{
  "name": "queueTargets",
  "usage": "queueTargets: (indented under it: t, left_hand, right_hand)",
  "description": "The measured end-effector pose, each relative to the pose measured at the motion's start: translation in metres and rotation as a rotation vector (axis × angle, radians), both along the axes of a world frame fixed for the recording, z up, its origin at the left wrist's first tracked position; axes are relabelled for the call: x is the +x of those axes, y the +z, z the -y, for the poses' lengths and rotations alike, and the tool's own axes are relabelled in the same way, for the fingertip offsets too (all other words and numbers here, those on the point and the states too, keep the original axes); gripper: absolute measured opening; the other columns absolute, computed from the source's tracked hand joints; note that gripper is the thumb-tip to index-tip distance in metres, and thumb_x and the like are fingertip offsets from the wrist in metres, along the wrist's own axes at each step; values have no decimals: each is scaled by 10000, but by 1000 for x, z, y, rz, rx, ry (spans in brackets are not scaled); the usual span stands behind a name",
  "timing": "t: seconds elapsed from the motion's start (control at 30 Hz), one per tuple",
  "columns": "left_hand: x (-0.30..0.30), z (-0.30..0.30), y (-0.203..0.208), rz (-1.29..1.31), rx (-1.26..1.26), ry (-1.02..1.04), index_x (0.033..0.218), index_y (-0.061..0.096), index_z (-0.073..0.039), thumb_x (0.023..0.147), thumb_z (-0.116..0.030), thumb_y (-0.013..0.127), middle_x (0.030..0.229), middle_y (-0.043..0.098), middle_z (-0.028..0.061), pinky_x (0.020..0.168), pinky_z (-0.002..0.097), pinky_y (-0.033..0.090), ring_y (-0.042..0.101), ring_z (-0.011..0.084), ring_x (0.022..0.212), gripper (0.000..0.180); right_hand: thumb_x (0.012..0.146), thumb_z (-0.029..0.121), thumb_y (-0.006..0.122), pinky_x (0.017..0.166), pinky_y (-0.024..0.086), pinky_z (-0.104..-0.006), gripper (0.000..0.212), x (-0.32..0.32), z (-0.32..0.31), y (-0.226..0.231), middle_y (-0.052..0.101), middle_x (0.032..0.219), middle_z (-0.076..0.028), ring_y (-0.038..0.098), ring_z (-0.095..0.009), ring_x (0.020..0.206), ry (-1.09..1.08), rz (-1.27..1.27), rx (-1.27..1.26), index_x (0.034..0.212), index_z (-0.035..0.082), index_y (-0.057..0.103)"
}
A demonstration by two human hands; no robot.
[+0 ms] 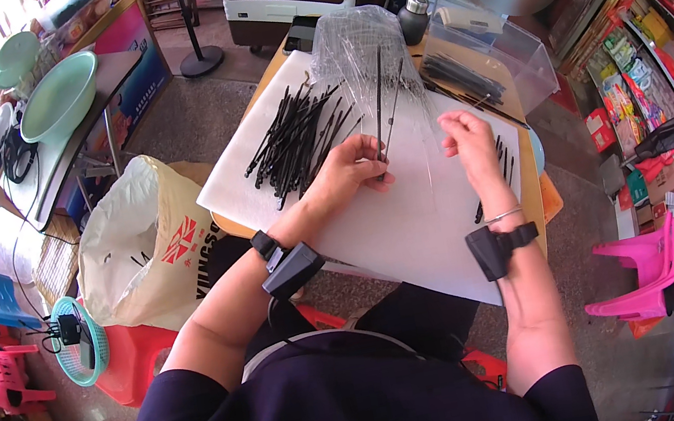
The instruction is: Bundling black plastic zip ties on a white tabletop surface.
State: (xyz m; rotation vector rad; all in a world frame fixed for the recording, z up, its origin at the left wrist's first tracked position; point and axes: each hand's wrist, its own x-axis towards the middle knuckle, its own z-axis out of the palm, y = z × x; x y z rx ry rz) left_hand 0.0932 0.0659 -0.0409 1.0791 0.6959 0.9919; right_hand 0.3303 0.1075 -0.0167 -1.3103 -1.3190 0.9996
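Observation:
My left hand [358, 163] is closed around a thin black stick [380, 95], which stands up from the fingers over the white board [412, 224]. A second, thinner dark piece leans beside it from the same grip. To the right, my right hand [468, 138] hovers with its fingers curled together; whether anything thin is in them cannot be made out. A heap of black sticks [290, 147] lies left of my left hand. Fewer black sticks [503, 172] lie by my right wrist. Crumpled clear plastic wrap [357, 40] sits at the far end, its loose edge trailing toward my hands.
A clear plastic bin [522, 56] with dark sticks stands at the table's far right, beside a dark bottle [414, 19]. On the left, a large open white sack [127, 274] stands near a red stool [134, 363]. A pink chair [669, 251] is at right.

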Motion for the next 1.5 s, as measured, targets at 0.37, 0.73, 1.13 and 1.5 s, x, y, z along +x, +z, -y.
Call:
queueTargets:
  t: [0.37, 0.73, 1.13, 1.5]
  left_hand:
    - [-1, -3, -1, 11, -5, -4, 1005, 507, -40, 872, -27, 584, 909, 557, 34, 685, 261, 537, 642, 156, 809, 154]
    - [-3, -3, -3, 40, -16, -1, 1015, 508, -37, 876, -33, 585, 911, 562, 37, 669, 259, 538, 652, 162, 804, 159]
    - [-2, -2, 1, 34, -15, -2, 1064, 504, -24, 862, 8, 573, 916, 562, 48, 694, 270, 544, 649, 176, 821, 216]
    - [1, -4, -2, 80, -83, -39, 1120, 493, -18, 841, 77, 559, 977, 579, 83, 731, 284, 553, 651, 191, 850, 302]
  right_hand:
    - [862, 118, 518, 705, 482, -442, 122, -33, -46, 14, 641, 812, -201, 618, -387, 801, 131, 766, 155, 828, 15, 574]
    - [849, 92, 554, 545, 499, -300, 103, -23, -27, 34, 630, 710, -79, 604, -168, 592, 340, 572, -411, 875, 32, 633]
    - [892, 135, 592, 574, 517, -265, 115, -20, 11, 13, 630, 773, -51, 610, -127, 632, 323, -137, -253, 936, 31, 611]
    - [907, 113, 582, 690, 561, -321, 119, -37, 15, -24, 650, 872, -99, 653, -187, 755, 257, -682, -183, 1000, 39, 573]
